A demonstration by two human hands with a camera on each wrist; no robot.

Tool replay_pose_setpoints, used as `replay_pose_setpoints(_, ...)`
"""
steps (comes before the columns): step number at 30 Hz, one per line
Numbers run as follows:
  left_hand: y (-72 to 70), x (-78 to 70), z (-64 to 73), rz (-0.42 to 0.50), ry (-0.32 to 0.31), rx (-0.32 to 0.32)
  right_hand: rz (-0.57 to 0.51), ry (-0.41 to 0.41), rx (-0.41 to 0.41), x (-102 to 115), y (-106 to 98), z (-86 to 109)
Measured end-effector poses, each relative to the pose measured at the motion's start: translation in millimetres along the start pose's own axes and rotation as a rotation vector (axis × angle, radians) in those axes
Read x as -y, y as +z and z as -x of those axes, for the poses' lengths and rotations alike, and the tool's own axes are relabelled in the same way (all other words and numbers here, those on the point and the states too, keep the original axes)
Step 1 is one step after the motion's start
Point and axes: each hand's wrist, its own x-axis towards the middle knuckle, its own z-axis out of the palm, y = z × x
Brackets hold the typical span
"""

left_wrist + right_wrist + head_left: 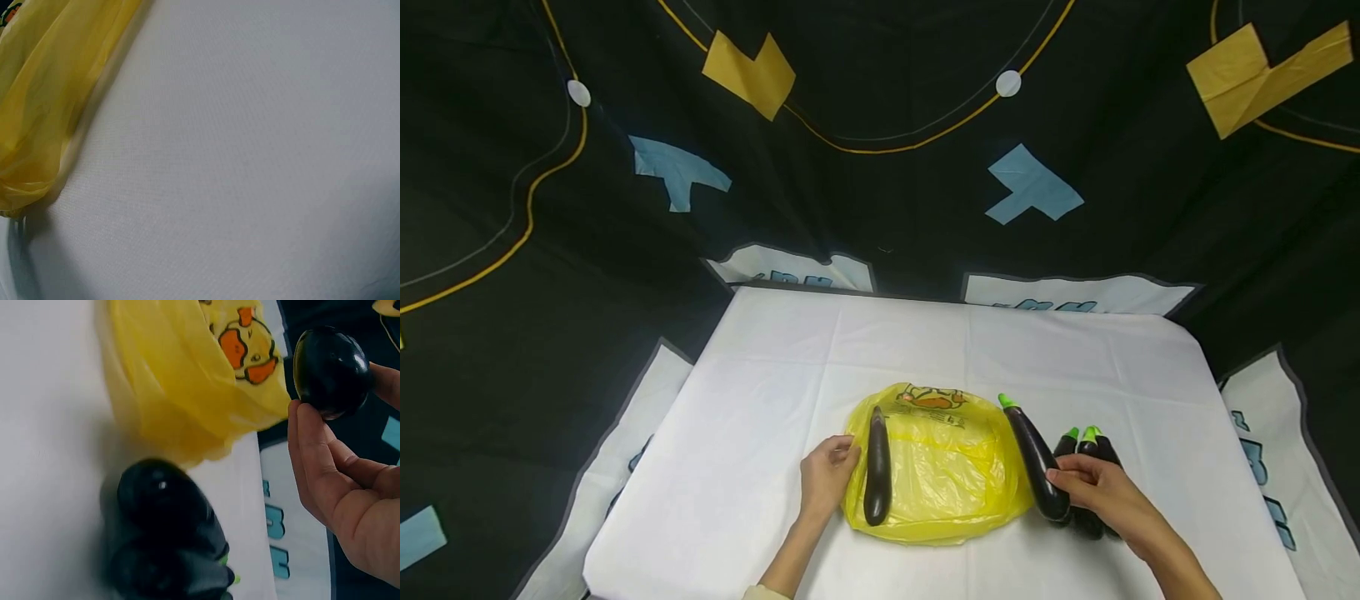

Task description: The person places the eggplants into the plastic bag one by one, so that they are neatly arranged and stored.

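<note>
I see the left hand pinching the left edge of the yellow bag; at its right edge, the right hand pinches 1 eggplant: seemingly a carrying step, next calling for a steady grip.

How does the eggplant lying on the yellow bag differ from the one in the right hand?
The bag eggplant lies on the yellow bag; the held eggplant is pinched by the right hand. In the head view, the held eggplant slants more than the bag eggplant. The held eggplant shows a bright green cap; the bag eggplant shows none. Both are dark, glossy and elongated.
</note>
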Motion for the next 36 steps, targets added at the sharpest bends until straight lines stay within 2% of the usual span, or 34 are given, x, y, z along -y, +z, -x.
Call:
replay_pose_setpoints(8,0.8,1.5,0.0,0.013,0.004,-0.005,-0.017,-0.034,0.063,19,25,-6.7)
replay_pose_setpoints(16,1.6,2.7,0.4,0.016,0.001,-0.017,-0.031,-0.105,0.132,32,58,-17.8)
replay_pose_setpoints(26,0.6,1.9,0.9,-0.003,-0.012,-0.014,0.03,-0.121,0.181,46,97,-32.8)
replay_pose_setpoints(36,1.4,2.9,-0.4,0.013,0.011,-0.014,0.087,-0.152,0.28,51,119,-48.9)
